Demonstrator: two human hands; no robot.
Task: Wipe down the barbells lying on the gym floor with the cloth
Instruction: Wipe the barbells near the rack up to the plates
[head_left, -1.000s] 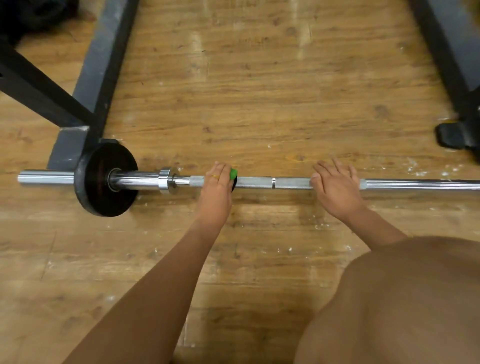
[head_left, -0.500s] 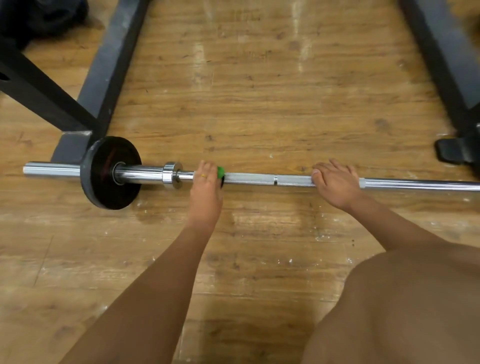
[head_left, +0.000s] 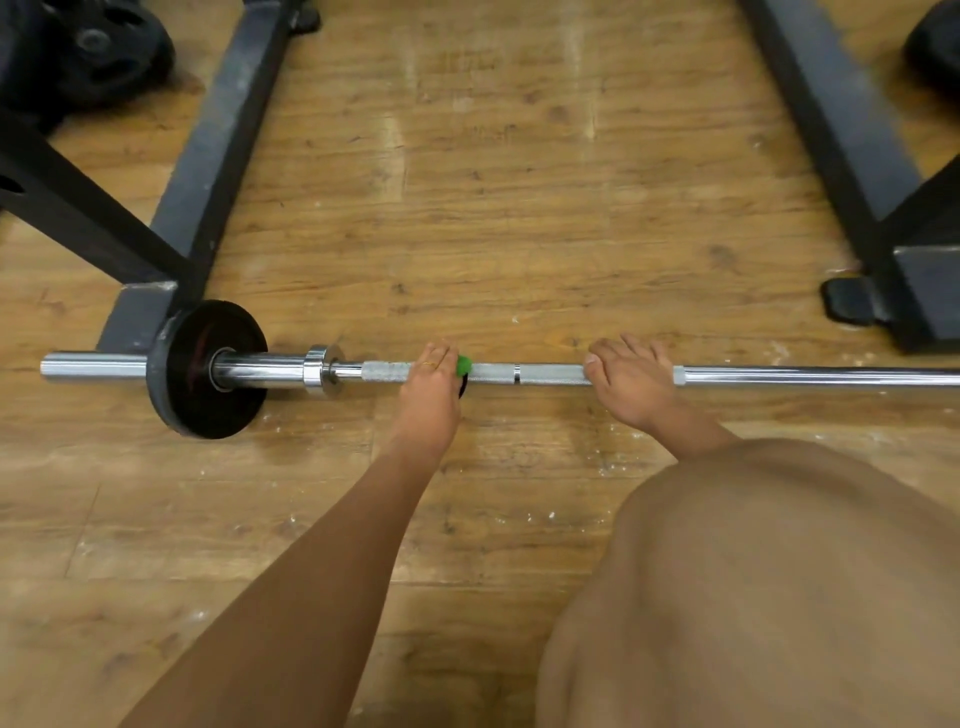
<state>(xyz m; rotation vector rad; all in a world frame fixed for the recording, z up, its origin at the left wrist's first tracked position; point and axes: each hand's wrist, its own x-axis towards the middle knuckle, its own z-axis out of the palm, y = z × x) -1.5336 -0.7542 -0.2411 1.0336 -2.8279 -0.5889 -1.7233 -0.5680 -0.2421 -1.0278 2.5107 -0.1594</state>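
— Wooden floor (head_left: 493, 208), worn planks, with black rack beams (head_left: 218, 156) running away on both sides. Where's the barbell?

— Barbell (head_left: 545, 374) lies flat on the floor, its long axis running straight left to right across the view. Its left end shows, with a black plate (head_left: 208, 369) on it and a chrome collar (head_left: 319, 371) just right of the plate. The right end runs out of view.

— Hands?

— Left hand (head_left: 428, 395) is curled over the knurled shaft right of the collar, clasping the cloth (head_left: 463, 365) against it. Only a green bit peeks out at its right side. Right hand (head_left: 631, 382) grips bare shaft further right, fingers curled over the top. A stretch of knurling shows between the hands.
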